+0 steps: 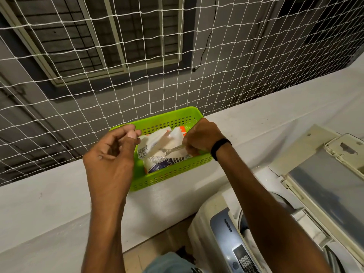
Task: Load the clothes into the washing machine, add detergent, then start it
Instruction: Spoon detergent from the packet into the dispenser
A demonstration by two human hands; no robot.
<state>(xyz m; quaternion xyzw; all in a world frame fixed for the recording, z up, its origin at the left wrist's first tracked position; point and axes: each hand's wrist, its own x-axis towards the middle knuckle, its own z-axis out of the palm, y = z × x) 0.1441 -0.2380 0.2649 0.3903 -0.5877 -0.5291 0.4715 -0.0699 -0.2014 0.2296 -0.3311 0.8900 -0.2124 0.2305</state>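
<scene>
A green plastic basket (171, 175) stands on a white ledge and holds a white detergent packet (157, 154) with blue and orange print. My left hand (112, 154) pinches the packet's upper left edge between thumb and fingers. My right hand (201, 136), a black band on its wrist, is closed on the handle of a small plastic spoon (169, 149) whose bowl lies over the packet's open top. The top-loading washing machine (226, 233) stands at lower right with its lid (325, 180) raised. Its drum is mostly hidden by my right arm.
A white safety net (137, 75) rises directly behind the basket along the ledge's far edge. The ledge (49, 203) runs from lower left to upper right. The machine's control panel (244, 259) faces me at the bottom. A tiled floor strip shows between ledge and machine.
</scene>
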